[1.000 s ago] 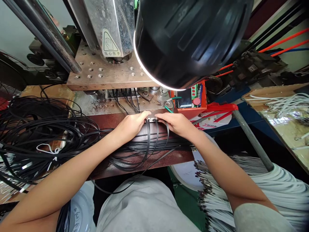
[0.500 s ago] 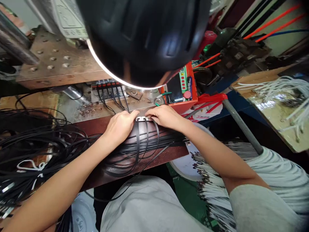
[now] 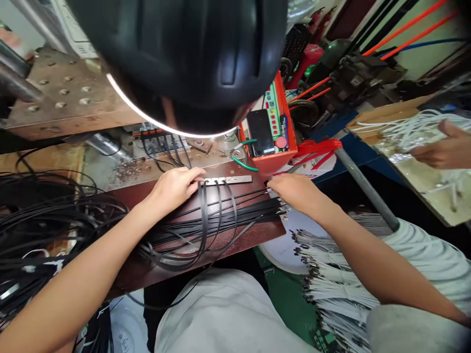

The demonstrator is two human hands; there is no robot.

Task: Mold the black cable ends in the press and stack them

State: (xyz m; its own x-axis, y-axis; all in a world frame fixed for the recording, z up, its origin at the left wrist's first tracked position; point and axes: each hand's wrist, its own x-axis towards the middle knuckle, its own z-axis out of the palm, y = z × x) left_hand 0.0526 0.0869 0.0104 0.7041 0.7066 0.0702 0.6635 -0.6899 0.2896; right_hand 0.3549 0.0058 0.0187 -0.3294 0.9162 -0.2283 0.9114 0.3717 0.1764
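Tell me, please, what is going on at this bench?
A person's left hand rests on black flat cables, beside a metal strip, on a brown board below a press. The right hand is near the cable ends. At the right, a co-worker's hand is by white wires.

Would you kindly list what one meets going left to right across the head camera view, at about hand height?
coiled black cables → left hand → metal strip → right hand → grey pole → co-worker's hand
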